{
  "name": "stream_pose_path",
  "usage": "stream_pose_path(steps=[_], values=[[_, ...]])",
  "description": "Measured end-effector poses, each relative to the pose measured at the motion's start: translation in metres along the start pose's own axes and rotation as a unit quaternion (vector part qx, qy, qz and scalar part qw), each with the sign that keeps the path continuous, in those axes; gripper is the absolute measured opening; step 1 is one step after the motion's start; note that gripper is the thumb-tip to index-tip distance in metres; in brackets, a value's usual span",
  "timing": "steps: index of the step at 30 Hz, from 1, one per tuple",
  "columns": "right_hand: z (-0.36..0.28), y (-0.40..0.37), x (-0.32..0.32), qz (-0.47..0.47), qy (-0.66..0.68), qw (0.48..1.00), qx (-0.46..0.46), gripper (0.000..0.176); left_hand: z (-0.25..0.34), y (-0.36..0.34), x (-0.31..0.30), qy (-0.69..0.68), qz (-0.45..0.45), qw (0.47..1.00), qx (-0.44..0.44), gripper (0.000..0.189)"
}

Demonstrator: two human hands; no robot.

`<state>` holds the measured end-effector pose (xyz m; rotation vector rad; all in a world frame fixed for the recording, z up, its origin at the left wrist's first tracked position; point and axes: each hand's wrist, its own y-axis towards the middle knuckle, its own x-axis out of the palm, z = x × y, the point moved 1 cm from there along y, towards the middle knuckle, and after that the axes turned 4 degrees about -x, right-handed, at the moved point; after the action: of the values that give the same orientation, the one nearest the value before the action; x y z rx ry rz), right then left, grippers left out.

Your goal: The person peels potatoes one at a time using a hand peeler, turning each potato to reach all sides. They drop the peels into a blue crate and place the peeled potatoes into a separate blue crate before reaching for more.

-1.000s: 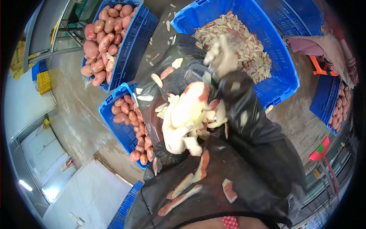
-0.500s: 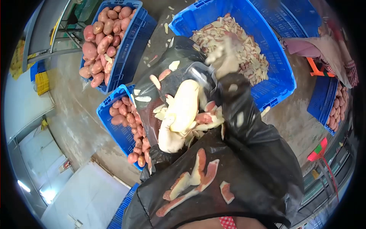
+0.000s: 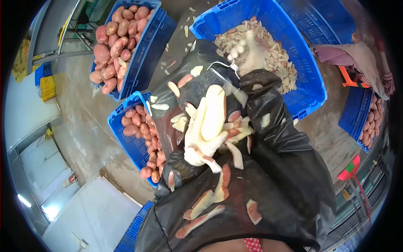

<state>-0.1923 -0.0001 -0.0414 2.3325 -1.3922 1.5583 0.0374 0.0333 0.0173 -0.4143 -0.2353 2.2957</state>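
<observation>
Left hand, half-curled mid-frame, is cradling a pared potato; right hand (grip unclear) is blurring at upper centre, peeling seemingly needing steadiness.

Gap btwn potato crate & peelings crate, walls blocking sides.

Low near the middle, the left hand stretches a finger toward twelve o'clock. The right hand is raised at one o'clock, its fingers blurred.
</observation>
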Motion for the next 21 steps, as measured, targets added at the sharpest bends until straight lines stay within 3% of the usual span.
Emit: stream_pose_path(steps=[1, 2, 4, 5, 6, 7, 8, 9, 11, 12, 13, 15, 16, 17, 18, 19, 20, 21], values=[[-0.008, -0.002, 0.0, -0.129, 0.141, 0.979, 0.073, 0.035, 0.003, 0.006, -0.003, 0.043, -0.004, 0.998, 0.038, 0.081], [-0.005, -0.011, 0.001, -0.136, 0.14, 0.978, 0.068, 0.035, 0.007, 0.011, -0.004, -0.032, -0.023, 0.996, 0.074, 0.079], [0.002, -0.07, 0.03, -0.168, -0.108, 0.974, 0.104, 0.048, -0.001, 0.009, -0.008, -0.029, -0.03, 0.999, 0.034, 0.081], [0.022, -0.035, -0.002, -0.115, -0.191, 0.975, 0.015, 0.047, -0.004, 0.005, -0.01, -0.024, -0.041, 0.999, -0.004, 0.084], [0.016, -0.005, -0.011, -0.041, -0.092, 0.994, 0.03, 0.046, 0.002, 0.006, -0.007, -0.161, -0.026, 0.984, -0.07, 0.085], [0.009, 0.013, -0.016, 0.03, 0.007, 0.999, 0.044, 0.046, 0.001, 0.006, -0.008, -0.159, -0.025, 0.985, -0.066, 0.085], [-0.004, 0.002, -0.007, -0.032, 0.057, 0.997, 0.037, 0.04, 0.0, 0.006, -0.01, -0.14, -0.033, 0.989, -0.027, 0.085], [0.001, -0.016, -0.005, -0.154, 0.145, 0.967, 0.145, 0.039, 0.0, 0.01, -0.01, -0.123, -0.041, 0.992, 0.012, 0.086], [0.01, -0.059, 0.022, -0.201, -0.109, 0.965, 0.127, 0.04, 0.001, 0.007, -0.01, -0.126, -0.036, 0.991, -0.019, 0.086], [0.019, -0.024, 0.005, -0.153, -0.237, 0.959, -0.034, 0.042, 0.003, 0.009, -0.014, -0.098, -0.048, 0.993, -0.04, 0.085], [0.018, 0.003, -0.001, -0.063, -0.032, 0.996, 0.058, 0.045, 0.004, 0.012, -0.017, -0.07, -0.057, 0.994, -0.056, 0.085], [0.006, 0.011, -0.005, -0.1, 0.037, 0.988, 0.112, 0.047, 0.004, 0.007, -0.017, -0.113, -0.031, 0.991, -0.066, 0.084], [0.016, -0.002, -0.006, -0.226, 0.206, 0.934, 0.186, 0.048, 0.002, 0.007, -0.015, -0.121, -0.024, 0.99, -0.062, 0.083], [0.017, -0.036, 0.013, -0.294, 0.196, 0.908, 0.227, 0.048, -0.002, 0.005, -0.013, -0.13, -0.017, 0.989, -0.065, 0.082], [0.025, -0.028, 0.008, -0.197, 0.055, 0.969, 0.136, 0.045, -0.007, 0.002, -0.022, 0.013, -0.029, 0.998, -0.053, 0.081], [0.03, -0.012, 0.002, -0.095, -0.087, 0.991, 0.04, 0.044, -0.006, 0.001, -0.025, 0.013, -0.031, 0.998, -0.055, 0.081], [0.024, 0.012, -0.004, -0.011, -0.038, 0.999, 0.035, 0.048, -0.003, 0.007, -0.028, -0.069, -0.043, 0.993, -0.081, 0.08], [0.013, 0.023, -0.002, -0.011, 0.051, 0.998, 0.022, 0.045, -0.002, 0.01, -0.03, -0.15, -0.053, 0.982, -0.105, 0.079]])
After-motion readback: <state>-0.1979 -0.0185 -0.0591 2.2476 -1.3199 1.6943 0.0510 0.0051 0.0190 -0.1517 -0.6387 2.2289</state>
